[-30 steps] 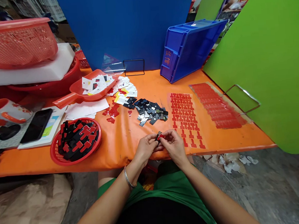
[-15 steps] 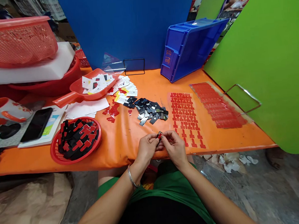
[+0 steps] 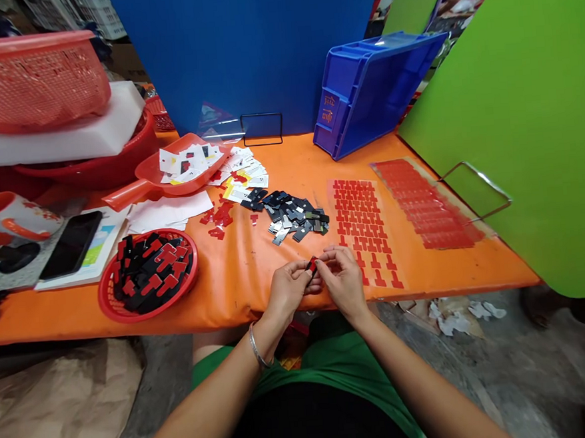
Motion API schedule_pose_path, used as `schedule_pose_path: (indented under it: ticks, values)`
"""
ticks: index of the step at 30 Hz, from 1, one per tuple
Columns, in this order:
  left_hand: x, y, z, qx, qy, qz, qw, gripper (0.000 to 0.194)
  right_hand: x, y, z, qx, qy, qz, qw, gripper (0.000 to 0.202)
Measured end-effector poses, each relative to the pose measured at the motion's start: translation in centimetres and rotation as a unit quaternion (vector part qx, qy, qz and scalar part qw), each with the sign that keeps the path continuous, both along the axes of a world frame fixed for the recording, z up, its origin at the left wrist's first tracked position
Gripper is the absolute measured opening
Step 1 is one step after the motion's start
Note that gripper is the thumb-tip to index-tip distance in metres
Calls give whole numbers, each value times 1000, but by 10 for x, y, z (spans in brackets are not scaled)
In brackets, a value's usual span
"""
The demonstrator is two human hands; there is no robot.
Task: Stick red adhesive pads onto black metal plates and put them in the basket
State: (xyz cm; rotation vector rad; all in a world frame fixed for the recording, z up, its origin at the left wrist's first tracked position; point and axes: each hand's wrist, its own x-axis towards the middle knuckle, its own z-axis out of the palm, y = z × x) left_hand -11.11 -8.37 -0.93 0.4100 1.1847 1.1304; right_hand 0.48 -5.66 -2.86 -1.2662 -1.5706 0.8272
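Note:
In front of the table's near edge, my left hand (image 3: 288,287) pinches a small black strip with a red sticker (image 3: 312,266) on its face. My right hand (image 3: 343,279) is closed at the strip's upper end, thumb and forefinger on it; the exact contact is too small to see. Just beyond lies a pile of black strips (image 3: 292,213), some with shiny faces. To the right is a clear sheet of red T-shaped stickers (image 3: 359,207), with gaps in its nearer rows. A red basket (image 3: 108,302) on the left holds black strips bearing red stickers.
Loose red pieces (image 3: 217,217) and printed cards (image 3: 249,172) lie beside a red scoop (image 3: 141,171). A phone (image 3: 71,244) and mug (image 3: 16,215) are at left. Behind stands a blue crate (image 3: 337,102); another red sticker sheet (image 3: 426,203) lies by the green panel (image 3: 530,109).
My right fingers have lifted and shifted slightly at the strip, so more of its red face shows. My left hand stays nearly where it was.

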Motion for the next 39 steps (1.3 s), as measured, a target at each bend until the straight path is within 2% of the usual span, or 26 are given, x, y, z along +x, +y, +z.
schedule_pose_path:
  ticks: [12,15,16,19,21,25,28,31,33,34,35,37,38,39]
  values:
    - [-3,2,-9,14,-24,-20,999,18,0,1,-2,-15,3,1,1000,13]
    - [-4,1,-9,19,-32,-26,999,19,4,4,-3,-58,30,-11,998,35]
    - [-5,1,-9,21,-31,-26,999,19,6,6,-2,-81,39,1,996,37]
    - [-3,-1,-10,33,-18,-29,999,18,14,12,1,-141,34,85,986,25]
    - [-1,-3,-12,50,-8,-34,998,19,19,15,2,-168,24,125,977,27]
    - [3,-5,-13,65,1,-31,997,23,23,19,2,-205,42,133,969,31]
    - [-7,-9,-5,65,11,-12,998,29,20,16,1,-197,42,118,972,35]
    - [-41,-18,17,107,104,28,988,33,18,9,2,-164,46,88,981,38]
    - [-78,-26,36,162,250,76,952,31,16,2,5,-120,43,76,989,35]
    - [-98,-31,44,186,345,105,914,30,14,-1,8,-90,36,75,992,32]
    - [-120,-35,51,197,447,138,862,29,12,-4,11,-58,24,80,995,28]
    - [-160,-44,58,169,600,187,760,30,6,-6,17,6,-12,99,995,20]
    - [-177,-48,59,143,641,205,726,31,2,-5,20,33,-34,111,993,17]
    - [-191,-51,57,116,663,211,709,31,-2,-2,21,58,-57,120,989,16]
